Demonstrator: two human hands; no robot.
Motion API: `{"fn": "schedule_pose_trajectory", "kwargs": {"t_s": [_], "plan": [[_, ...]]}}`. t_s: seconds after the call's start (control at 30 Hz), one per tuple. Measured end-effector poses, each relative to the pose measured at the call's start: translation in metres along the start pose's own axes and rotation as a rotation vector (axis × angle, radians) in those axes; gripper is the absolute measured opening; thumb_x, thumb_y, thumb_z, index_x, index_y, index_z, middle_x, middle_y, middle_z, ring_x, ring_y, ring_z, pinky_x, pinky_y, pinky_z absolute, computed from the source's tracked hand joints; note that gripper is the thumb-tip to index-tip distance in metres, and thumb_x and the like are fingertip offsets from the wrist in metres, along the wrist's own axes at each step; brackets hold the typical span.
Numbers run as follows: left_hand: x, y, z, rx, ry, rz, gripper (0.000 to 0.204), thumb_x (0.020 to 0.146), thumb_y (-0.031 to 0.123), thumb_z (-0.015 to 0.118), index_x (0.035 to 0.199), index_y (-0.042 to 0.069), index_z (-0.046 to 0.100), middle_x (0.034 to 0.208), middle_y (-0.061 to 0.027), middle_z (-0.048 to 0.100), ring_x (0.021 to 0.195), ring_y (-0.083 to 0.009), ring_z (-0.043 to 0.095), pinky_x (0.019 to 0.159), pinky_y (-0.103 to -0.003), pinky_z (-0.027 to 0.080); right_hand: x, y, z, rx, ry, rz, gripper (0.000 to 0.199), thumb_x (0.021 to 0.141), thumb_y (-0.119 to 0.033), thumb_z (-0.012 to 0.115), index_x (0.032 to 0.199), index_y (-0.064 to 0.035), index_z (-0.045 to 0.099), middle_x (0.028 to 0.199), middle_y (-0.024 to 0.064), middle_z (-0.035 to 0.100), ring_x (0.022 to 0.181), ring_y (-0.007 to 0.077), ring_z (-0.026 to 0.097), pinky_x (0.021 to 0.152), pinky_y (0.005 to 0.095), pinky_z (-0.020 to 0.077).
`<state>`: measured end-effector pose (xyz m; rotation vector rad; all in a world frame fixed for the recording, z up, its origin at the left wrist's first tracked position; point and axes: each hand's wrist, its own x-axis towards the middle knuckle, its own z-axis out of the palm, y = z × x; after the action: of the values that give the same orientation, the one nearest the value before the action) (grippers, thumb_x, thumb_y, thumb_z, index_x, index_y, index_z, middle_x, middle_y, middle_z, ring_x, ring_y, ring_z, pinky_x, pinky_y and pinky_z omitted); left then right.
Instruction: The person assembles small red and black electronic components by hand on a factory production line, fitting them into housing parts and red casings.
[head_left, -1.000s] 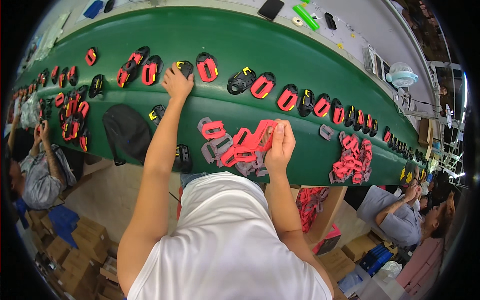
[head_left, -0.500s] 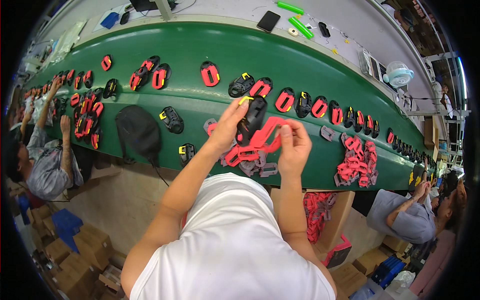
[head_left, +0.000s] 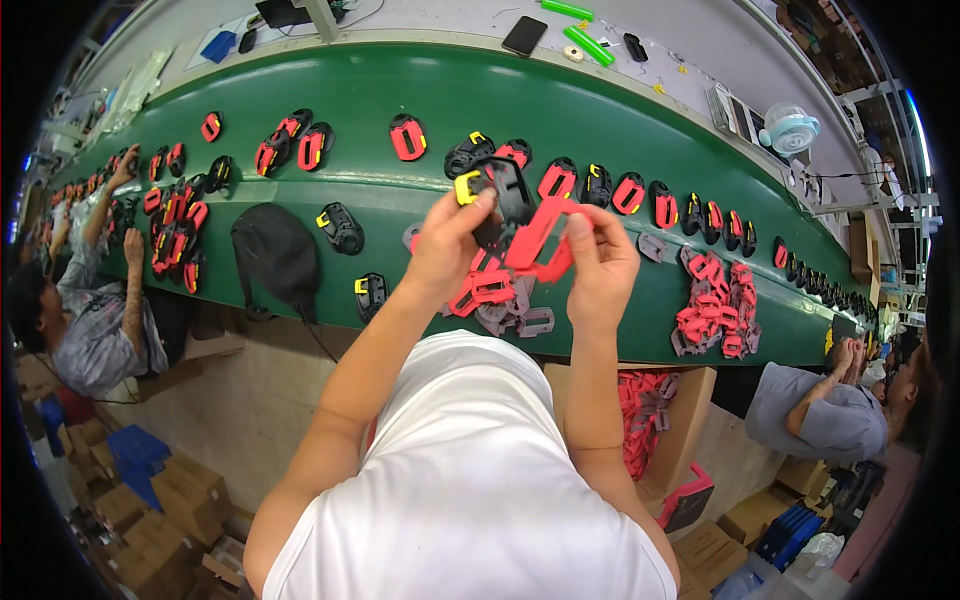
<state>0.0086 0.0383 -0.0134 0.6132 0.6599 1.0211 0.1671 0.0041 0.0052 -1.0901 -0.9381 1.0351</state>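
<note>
My left hand (head_left: 443, 243) grips a black plastic housing (head_left: 513, 190) with a yellow clip (head_left: 467, 187) at its left end. A red plastic frame with a long slot (head_left: 541, 232) is pinched between the thumb and fingers of my right hand (head_left: 603, 268). The frame's left end is close against the housing's lower side; whether they touch I cannot tell. Below my hands lies a loose heap of red frames (head_left: 488, 288) and greyish frames (head_left: 537, 321), partly hidden by my left hand and forearm.
Black-and-red units (head_left: 556, 179) line the green belt (head_left: 600, 110). A bigger pile of red frames (head_left: 712, 300) lies to the right, above a carton (head_left: 680, 420). A black bag (head_left: 275, 258) sits left. Co-workers (head_left: 100, 335) (head_left: 815, 410) sit on both sides.
The black housing has tilted, showing more of its yellow clip and hollow side. The red frame has turned to stand steeper, and my right hand has shifted slightly right.
</note>
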Motion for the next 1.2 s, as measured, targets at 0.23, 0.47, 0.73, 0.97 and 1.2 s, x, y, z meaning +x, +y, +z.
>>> {"fn": "schedule_pose_trajectory", "kwargs": {"t_s": [0.23, 0.47, 0.73, 0.97, 1.2], "plan": [[-0.006, -0.01, 0.014, 0.113, -0.072, -0.01, 0.031, 0.095, 0.023, 0.045, 0.118, 0.002, 0.048, 0.109, -0.0055, 0.058, 0.098, -0.0116, 0.058, 0.084, -0.027, 0.048, -0.001, -0.016, -0.003, 0.049, 0.031, -0.045, 0.017, 0.085, -0.006, 0.063, 0.098, 0.0047, 0.061, 0.082, 0.0027, 0.061, 0.07, 0.0053, 0.054, 0.064, 0.0189, 0.0434], [-0.015, 0.009, 0.019, 0.161, -0.173, -0.069, 0.035, 0.097, 0.029, 0.043, 0.113, 0.0, 0.05, 0.103, -0.0039, 0.054, 0.087, -0.007, 0.051, 0.075, -0.022, 0.044, 0.003, -0.009, 0.003, -0.365, -0.066, -0.144, 0.017, 0.081, -0.008, 0.068, 0.093, 0.0031, 0.063, 0.082, 0.0006, 0.057, 0.067, 0.0047, 0.051, 0.056, 0.0157, 0.0409], [-0.024, 0.005, 0.012, 0.648, -0.158, 0.27, 0.026, 0.087, 0.02, 0.058, 0.098, -0.002, 0.053, 0.079, -0.0033, 0.057, 0.067, -0.0072, 0.05, 0.059, -0.023, 0.042, -0.019, 0.002, 0.004, -0.014, -0.178, 0.151, 0.023, 0.087, -0.014, 0.062, 0.103, 0.0023, 0.058, 0.092, 0.0045, 0.06, 0.082, 0.0096, 0.056, 0.072, 0.0243, 0.0472], [-0.037, 0.014, 0.027, 0.882, -0.136, 0.485, 0.02, 0.084, 0.016, 0.06, 0.09, -0.002, 0.054, 0.064, -0.0119, 0.056, 0.05, -0.0187, 0.051, 0.048, -0.029, 0.039, -0.02, -0.007, -0.006, 0.138, -0.28, 0.135, 0.023, 0.086, -0.01, 0.062, 0.102, 0.0057, 0.059, 0.089, 0.0063, 0.063, 0.079, 0.0091, 0.057, 0.072, 0.0233, 0.0464], [-0.035, 0.017, 0.026, 0.782, -0.11, 0.463, 0.02, 0.084, 0.018, 0.06, 0.088, -0.002, 0.055, 0.062, -0.0117, 0.057, 0.048, -0.0189, 0.052, 0.047, -0.03, 0.039, -0.029, -0.011, -0.002, 0.205, -0.346, 0.112, 0.023, 0.081, -0.008, 0.067, 0.098, 0.0037, 0.057, 0.089, 0.0063, 0.062, 0.083, 0.0098, 0.057, 0.075, 0.0239, 0.0466]]}}
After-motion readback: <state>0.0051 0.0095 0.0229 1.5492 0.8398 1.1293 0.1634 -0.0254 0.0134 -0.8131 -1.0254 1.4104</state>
